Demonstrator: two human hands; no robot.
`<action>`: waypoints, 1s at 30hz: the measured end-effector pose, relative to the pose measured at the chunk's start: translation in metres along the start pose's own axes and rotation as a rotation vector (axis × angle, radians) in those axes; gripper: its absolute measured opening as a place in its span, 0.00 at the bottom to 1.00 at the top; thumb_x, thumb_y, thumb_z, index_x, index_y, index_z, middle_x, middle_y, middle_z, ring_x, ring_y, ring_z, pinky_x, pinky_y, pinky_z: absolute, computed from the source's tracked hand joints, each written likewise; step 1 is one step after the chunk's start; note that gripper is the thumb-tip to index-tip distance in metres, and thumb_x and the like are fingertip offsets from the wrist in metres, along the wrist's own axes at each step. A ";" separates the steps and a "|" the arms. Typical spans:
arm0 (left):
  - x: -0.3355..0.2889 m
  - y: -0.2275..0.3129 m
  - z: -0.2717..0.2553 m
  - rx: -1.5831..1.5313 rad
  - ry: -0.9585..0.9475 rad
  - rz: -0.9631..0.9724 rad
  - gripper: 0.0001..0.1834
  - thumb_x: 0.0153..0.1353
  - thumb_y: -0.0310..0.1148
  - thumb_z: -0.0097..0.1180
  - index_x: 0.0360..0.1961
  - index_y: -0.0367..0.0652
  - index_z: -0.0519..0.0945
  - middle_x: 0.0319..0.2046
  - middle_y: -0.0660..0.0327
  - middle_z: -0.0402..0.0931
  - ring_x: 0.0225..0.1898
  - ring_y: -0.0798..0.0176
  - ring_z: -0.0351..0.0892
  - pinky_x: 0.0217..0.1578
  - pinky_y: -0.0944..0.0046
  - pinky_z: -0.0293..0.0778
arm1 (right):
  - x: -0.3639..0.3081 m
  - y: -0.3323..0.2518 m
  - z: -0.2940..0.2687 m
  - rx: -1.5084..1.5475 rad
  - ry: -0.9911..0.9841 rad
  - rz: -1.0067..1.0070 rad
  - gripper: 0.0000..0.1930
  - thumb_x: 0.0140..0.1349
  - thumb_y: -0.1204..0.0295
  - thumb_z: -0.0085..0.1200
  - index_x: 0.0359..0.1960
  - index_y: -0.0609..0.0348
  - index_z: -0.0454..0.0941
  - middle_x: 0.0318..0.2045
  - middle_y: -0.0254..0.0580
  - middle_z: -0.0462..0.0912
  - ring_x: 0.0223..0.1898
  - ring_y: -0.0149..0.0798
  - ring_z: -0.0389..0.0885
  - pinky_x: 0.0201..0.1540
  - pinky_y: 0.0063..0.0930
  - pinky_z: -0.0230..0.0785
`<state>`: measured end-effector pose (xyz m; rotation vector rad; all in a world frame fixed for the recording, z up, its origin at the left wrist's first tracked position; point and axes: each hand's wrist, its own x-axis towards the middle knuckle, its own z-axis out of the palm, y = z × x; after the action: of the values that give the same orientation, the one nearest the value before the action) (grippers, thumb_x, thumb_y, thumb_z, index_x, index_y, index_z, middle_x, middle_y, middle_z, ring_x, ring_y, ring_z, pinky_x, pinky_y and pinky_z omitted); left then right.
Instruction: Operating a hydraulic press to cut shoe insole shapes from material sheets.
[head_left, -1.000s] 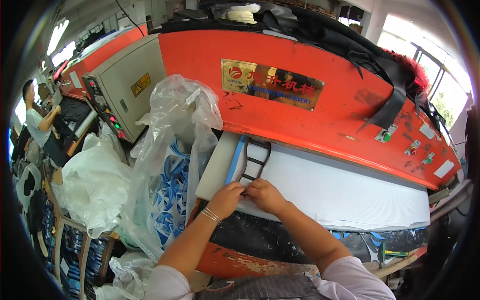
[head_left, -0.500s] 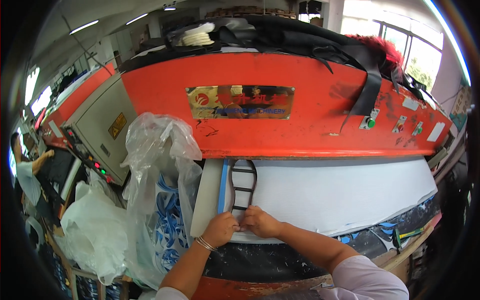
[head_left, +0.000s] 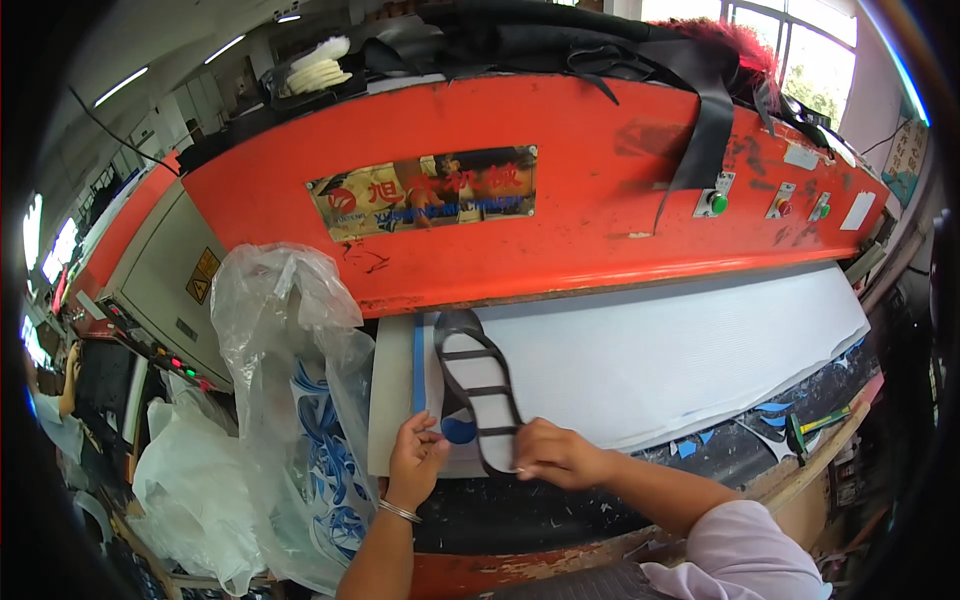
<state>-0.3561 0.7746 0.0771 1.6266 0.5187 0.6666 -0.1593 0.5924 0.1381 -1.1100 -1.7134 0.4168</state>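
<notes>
A dark sole-shaped cutting die [head_left: 478, 388] with crossbars stands out against the white sheet [head_left: 640, 360]. Its near end is gripped by my right hand [head_left: 562, 453], fingers closed on the rim. To the left of the die is my left hand [head_left: 417, 462], with thumb and fingers apart and nothing visible in it. Its fingertips are close to the sheet's blue edge [head_left: 419, 370]. Between the left hand and the die, a rounded blue patch [head_left: 459, 431] shows; whether it is a loose piece or a layer underneath, I cannot tell.
Behind the sheet stands a red press beam [head_left: 430, 230] with push buttons [head_left: 718, 204]. A clear plastic bag of blue-and-white offcuts [head_left: 335, 450] is at left, beside a white bag [head_left: 195, 490]. Blue scraps [head_left: 686, 449] and a green-headed hammer [head_left: 797, 438] lie at right.
My right hand has shifted the die's near end rightward, so the die now slants. My left hand has moved left, away from the right hand, and its fingers have opened. The view has shifted.
</notes>
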 end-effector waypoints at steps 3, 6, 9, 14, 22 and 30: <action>0.031 0.032 0.015 0.412 -0.131 -0.048 0.34 0.54 0.33 0.64 0.60 0.35 0.65 0.56 0.45 0.68 0.52 0.52 0.73 0.48 0.59 0.74 | -0.028 -0.051 -0.019 0.109 0.095 0.097 0.04 0.55 0.77 0.59 0.29 0.60 0.76 0.33 0.40 0.76 0.40 0.45 0.75 0.46 0.37 0.66; 0.071 0.025 0.021 0.595 0.004 0.144 0.32 0.55 0.35 0.61 0.59 0.33 0.67 0.55 0.44 0.70 0.52 0.46 0.72 0.54 0.56 0.69 | -0.057 -0.075 -0.022 -0.032 -0.060 0.117 0.03 0.56 0.77 0.58 0.31 0.60 0.77 0.33 0.42 0.77 0.41 0.46 0.76 0.47 0.38 0.68; 0.089 0.032 0.017 0.821 -0.551 0.199 0.30 0.56 0.34 0.56 0.59 0.35 0.67 0.53 0.43 0.71 0.53 0.42 0.71 0.58 0.54 0.65 | -0.089 -0.086 -0.011 -0.091 -0.257 0.128 0.03 0.59 0.75 0.57 0.31 0.62 0.78 0.32 0.43 0.77 0.41 0.47 0.76 0.48 0.39 0.69; 0.053 0.056 0.048 0.302 -0.774 -0.061 0.43 0.48 0.32 0.56 0.67 0.40 0.55 0.51 0.37 0.70 0.52 0.38 0.71 0.55 0.52 0.66 | -0.093 -0.095 0.016 -0.564 0.174 0.582 0.30 0.51 0.60 0.67 0.52 0.61 0.70 0.51 0.60 0.68 0.55 0.61 0.66 0.56 0.47 0.64; 0.006 0.044 0.057 1.071 -0.397 0.661 0.23 0.47 0.43 0.62 0.40 0.39 0.79 0.46 0.49 0.73 0.51 0.47 0.70 0.58 0.45 0.61 | -0.059 -0.033 0.051 -0.447 0.343 0.871 0.45 0.46 0.57 0.69 0.65 0.55 0.58 0.56 0.63 0.62 0.57 0.60 0.63 0.59 0.44 0.62; -0.001 0.051 0.078 0.847 -0.396 0.533 0.33 0.48 0.40 0.65 0.55 0.36 0.71 0.56 0.47 0.69 0.53 0.40 0.68 0.52 0.46 0.64 | -0.073 -0.038 0.013 0.476 0.612 0.855 0.41 0.53 0.67 0.66 0.67 0.57 0.58 0.49 0.48 0.73 0.49 0.40 0.73 0.53 0.30 0.66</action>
<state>-0.3055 0.7086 0.1202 2.6772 0.0440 0.4985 -0.1843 0.5150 0.1186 -1.3765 -0.5071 0.8492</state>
